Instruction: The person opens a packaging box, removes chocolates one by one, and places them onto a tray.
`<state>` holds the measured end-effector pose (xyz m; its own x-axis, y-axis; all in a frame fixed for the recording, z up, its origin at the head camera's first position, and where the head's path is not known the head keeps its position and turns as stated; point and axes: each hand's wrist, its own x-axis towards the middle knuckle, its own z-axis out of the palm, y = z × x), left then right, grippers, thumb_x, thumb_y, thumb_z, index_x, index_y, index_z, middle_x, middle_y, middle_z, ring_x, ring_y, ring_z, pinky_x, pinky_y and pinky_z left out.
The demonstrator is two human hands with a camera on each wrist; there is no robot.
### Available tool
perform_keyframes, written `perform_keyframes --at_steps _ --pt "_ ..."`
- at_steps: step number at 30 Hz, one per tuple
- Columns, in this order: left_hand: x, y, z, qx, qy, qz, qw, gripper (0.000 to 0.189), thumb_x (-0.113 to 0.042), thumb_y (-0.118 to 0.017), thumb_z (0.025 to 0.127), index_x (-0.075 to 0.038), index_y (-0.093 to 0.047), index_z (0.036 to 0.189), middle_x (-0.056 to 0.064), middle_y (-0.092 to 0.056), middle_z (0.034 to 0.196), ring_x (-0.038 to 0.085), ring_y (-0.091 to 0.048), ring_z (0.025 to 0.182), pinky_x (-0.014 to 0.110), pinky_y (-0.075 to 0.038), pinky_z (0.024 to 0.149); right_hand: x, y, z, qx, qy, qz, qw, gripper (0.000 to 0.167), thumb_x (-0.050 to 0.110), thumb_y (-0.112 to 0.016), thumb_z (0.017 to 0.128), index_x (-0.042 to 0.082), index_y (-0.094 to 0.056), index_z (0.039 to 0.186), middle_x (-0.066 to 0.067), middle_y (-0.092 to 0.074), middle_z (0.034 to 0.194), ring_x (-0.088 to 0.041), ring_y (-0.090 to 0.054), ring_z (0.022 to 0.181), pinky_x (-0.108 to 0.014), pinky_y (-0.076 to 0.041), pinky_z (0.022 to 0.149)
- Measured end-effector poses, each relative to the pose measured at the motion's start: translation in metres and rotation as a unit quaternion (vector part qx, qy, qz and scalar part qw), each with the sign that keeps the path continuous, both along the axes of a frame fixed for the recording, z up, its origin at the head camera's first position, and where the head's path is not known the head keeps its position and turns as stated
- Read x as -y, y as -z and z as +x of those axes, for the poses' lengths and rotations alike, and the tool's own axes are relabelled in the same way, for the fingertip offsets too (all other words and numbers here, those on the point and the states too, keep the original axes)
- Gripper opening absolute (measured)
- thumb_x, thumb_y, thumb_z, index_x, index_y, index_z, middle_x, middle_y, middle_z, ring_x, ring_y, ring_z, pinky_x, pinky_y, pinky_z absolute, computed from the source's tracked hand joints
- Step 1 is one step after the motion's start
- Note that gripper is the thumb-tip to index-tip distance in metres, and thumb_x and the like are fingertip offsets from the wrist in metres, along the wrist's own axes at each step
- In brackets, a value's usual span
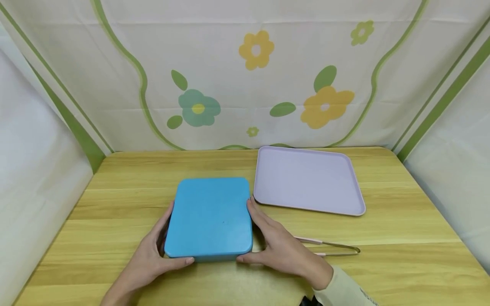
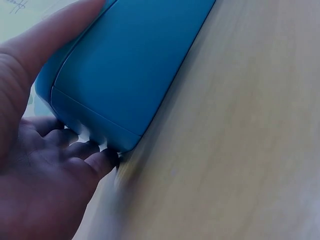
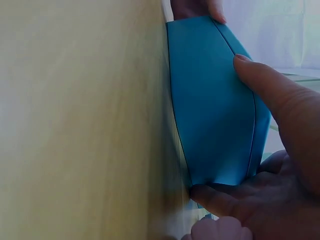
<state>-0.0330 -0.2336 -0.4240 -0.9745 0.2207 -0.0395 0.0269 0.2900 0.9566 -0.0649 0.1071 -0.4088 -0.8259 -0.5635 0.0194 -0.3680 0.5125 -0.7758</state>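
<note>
Both hands are on the blue box (image 1: 209,216), one at each side, and the box is what they're holding, low over the tabletop (image 1: 126,187), a little left of its middle and well forward of the back edge. My left hand (image 1: 147,259) has its thumb laid across the front face, the other fingers bent along the left side, their tips down by the box's lower edge in the left wrist view. Over to my right hand (image 1: 281,246): thumb on the front-right corner, fingers up the right side, wrist leading back into a pale sleeve (image 1: 340,289). And it's tight there, because those fingertips are just beside the near-left corner of the lilac tray (image 1: 308,180), which lies flat right of centre, reaching the tabletop's back edge. Below the tray come the tongs (image 1: 338,245), their bent end towards the right edge, the rest hidden behind my right hand. Flowered cloth (image 1: 229,76) hangs behind the back edge.
</note>
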Motion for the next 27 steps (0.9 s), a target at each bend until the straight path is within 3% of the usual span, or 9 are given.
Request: perform_keyframes --at_steps 2,4,7,9,21,27 --pt "0.0003 -0.0003 0.0001 0.002 0.0 -0.003 1.0 0.13 -0.011 -0.094 0.083 -0.033 -0.005 0.175 0.005 -0.011 0.183 0.014 -0.031 0.16 0.005 -0.044 0.107 -0.0001 0.0001 -0.0003 0.006 -0.001 -0.001 1.0 0.131 0.054 -0.09 0.084 0.023 0.001 0.173 0.005 0.002 0.182 -0.018 -0.011 0.167 -0.053 -0.029 0.132" --pt "0.0009 -0.0003 0.0005 0.003 0.001 -0.004 1.0 0.129 -0.011 -0.094 0.083 -0.034 -0.005 0.174 0.007 -0.01 0.183 0.013 -0.03 0.16 0.005 -0.044 0.107 0.0 0.0001 -0.0004 0.013 0.0 0.001 0.9999 0.132 0.053 -0.09 0.084 0.023 0.002 0.173 0.006 0.004 0.182 -0.014 -0.009 0.167 -0.051 -0.028 0.133" --pt "0.0018 0.0006 0.0007 0.001 0.005 -0.001 1.0 0.129 -0.01 -0.093 0.084 -0.035 -0.006 0.174 0.007 -0.008 0.183 -0.01 -0.03 0.152 0.005 -0.043 0.107 0.0001 -0.0002 -0.0004 0.021 0.0 0.003 0.9998 0.132 0.053 -0.09 0.085 0.024 0.003 0.173 0.008 0.006 0.181 -0.011 -0.008 0.166 -0.049 -0.028 0.133" --pt "0.002 0.0012 0.0007 -0.003 0.006 0.0 1.0 0.129 -0.01 -0.093 0.083 -0.036 -0.005 0.174 0.007 -0.007 0.183 -0.017 -0.028 0.148 0.003 -0.042 0.108 0.0002 -0.0006 -0.0002 0.024 0.0 0.005 0.9997 0.131 0.053 -0.089 0.085 0.023 0.004 0.173 0.008 0.006 0.181 -0.011 -0.008 0.166 -0.05 -0.028 0.133" --pt "0.0 0.0023 0.0007 -0.002 0.001 0.002 1.0 0.133 -0.009 -0.095 0.081 -0.037 -0.003 0.174 0.007 -0.01 0.183 -0.018 -0.034 0.145 0.004 -0.043 0.106 0.0037 -0.0017 0.0014 -0.012 0.008 0.006 0.9999 0.133 0.046 -0.094 0.083 0.016 -0.001 0.173 -0.002 -0.001 0.181 -0.021 -0.014 0.167 -0.053 -0.032 0.131" --pt "0.0004 0.0016 0.0003 -0.004 0.005 0.003 1.0 0.134 -0.009 -0.096 0.08 -0.04 -0.004 0.173 0.006 -0.01 0.183 -0.016 -0.035 0.145 0.006 -0.044 0.106 0.0048 -0.0022 0.0013 -0.002 0.01 -0.003 0.9999 0.132 0.046 -0.095 0.082 0.016 -0.004 0.173 -0.001 -0.002 0.181 -0.02 -0.013 0.167 -0.053 -0.031 0.131"
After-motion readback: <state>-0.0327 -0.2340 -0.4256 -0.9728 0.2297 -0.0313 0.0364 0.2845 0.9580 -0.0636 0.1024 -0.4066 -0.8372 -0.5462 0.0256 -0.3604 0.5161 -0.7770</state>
